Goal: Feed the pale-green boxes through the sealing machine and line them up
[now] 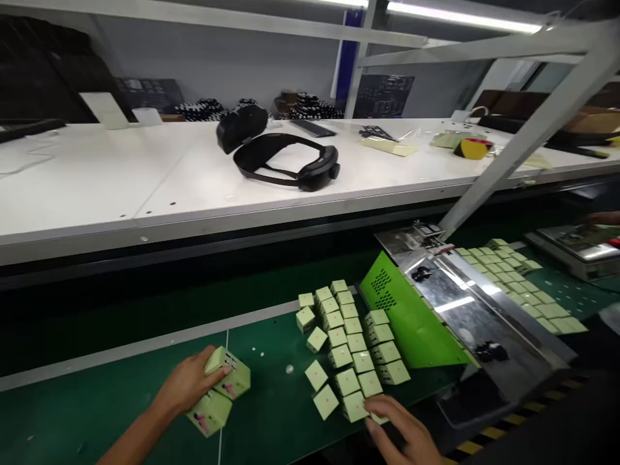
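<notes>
My left hand (186, 382) is closed on two small pale green cardboard boxes, low at the left over the green surface. One box (236, 382) is under the fingertips and the other box (211, 414) sits just below it; both carry a pink picture. At the near end of the box rows, my right hand (405, 427) has thumb and forefinger around another pale green box (380, 420), partly hidden by the fingers. Beside it stands a box (354, 407) with a pink dot on top, one of several in uneven rows.
A metal-topped machine with a bright green side panel (409, 316) stands right of the rows. Beyond it lie more pale green boxes (527, 290). A white shelf (121, 174) runs along the back, with a black headset (310, 171) on it. A slanted metal post (513, 152) rises at right.
</notes>
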`<state>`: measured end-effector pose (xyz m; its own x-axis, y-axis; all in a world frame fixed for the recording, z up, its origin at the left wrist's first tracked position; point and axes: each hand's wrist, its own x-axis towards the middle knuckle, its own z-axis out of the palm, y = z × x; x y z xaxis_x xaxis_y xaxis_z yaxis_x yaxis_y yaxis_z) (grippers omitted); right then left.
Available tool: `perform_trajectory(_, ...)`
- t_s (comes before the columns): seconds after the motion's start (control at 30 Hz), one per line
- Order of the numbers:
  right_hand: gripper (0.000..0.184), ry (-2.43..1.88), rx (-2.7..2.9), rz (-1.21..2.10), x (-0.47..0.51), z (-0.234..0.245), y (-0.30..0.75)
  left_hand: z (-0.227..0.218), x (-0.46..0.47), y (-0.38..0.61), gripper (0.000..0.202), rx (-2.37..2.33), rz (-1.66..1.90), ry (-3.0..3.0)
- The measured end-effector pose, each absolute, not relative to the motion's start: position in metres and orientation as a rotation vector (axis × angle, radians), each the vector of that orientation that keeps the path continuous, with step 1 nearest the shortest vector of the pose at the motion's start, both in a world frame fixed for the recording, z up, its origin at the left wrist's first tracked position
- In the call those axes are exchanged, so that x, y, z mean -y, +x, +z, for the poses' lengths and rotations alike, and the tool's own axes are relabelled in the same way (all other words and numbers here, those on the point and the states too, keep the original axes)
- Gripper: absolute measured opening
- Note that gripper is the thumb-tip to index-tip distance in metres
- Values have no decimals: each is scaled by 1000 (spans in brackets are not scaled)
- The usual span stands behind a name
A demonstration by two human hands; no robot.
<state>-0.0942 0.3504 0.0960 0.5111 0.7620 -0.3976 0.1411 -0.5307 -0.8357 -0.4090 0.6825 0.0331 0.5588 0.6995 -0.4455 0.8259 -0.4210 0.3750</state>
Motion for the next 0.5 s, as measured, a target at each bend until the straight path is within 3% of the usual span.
perform_trajectory(0.1,46,-1810,988,1220,-399,137,-88,98,-629,-339,76,-815,-192,2091)
perform_trajectory(0.23,55,-1529,1318,1505,-416,188,-72,156,-567,-263,84,-479,25,1991)
perform_trajectory(0.37,59,-1676,1075,1526,-380,223,-30,141,-548,-232,77,-752,83,1971)
perform_trajectory(0.5,73,-1971,787,1141,-340,248,65,94,-550,-214,74,-1011,14,1760)
